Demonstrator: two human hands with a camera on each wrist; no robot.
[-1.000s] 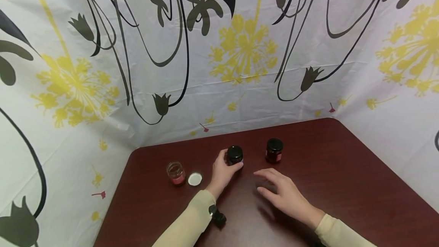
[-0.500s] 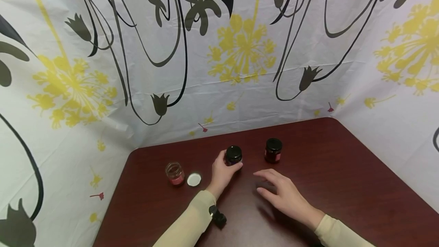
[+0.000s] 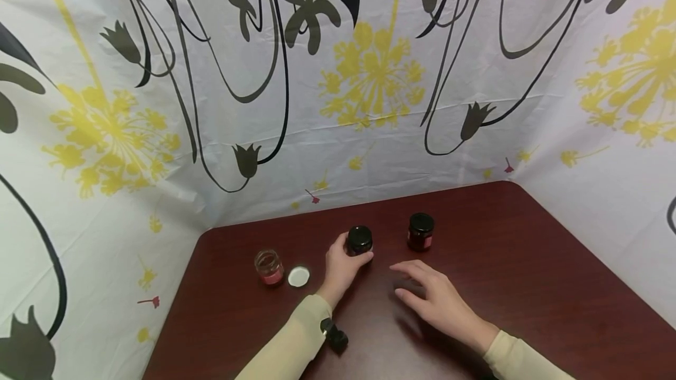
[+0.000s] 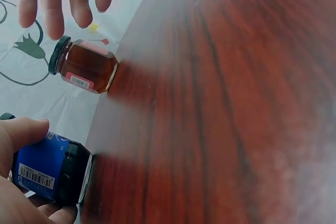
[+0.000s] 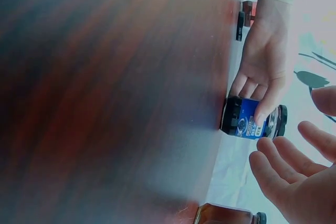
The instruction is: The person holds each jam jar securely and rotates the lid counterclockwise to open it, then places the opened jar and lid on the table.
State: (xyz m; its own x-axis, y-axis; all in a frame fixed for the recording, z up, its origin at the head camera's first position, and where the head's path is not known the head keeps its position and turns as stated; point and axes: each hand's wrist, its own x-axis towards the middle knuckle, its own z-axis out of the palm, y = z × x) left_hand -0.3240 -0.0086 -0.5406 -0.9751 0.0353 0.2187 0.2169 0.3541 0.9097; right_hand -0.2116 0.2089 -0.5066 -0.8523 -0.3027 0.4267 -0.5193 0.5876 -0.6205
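My left hand (image 3: 344,264) grips a dark jar (image 3: 360,241) with a black lid, thumb on the near side and fingers round the far side. Its blue label (image 4: 38,169) with a barcode shows in the left wrist view. The jar stands upright, its base at the tabletop in the right wrist view. My right hand (image 3: 438,298) hovers over the table with fingers loosely bent and nothing in them. Nearest to it, farther back, stands a lidded jar (image 3: 421,234) of amber-brown contents with a pink label (image 4: 79,81).
On the left of the dark red table (image 3: 528,263) stands an unlidded glass jar (image 3: 269,268) with a pink label. A lid (image 3: 298,277) lies beside it, white inside up. A patterned cloth (image 3: 338,163) hangs behind the table.
Over the last half second, the dark jar and my left hand have come down very slightly. My right hand stays in place. The head view has shifted a little.
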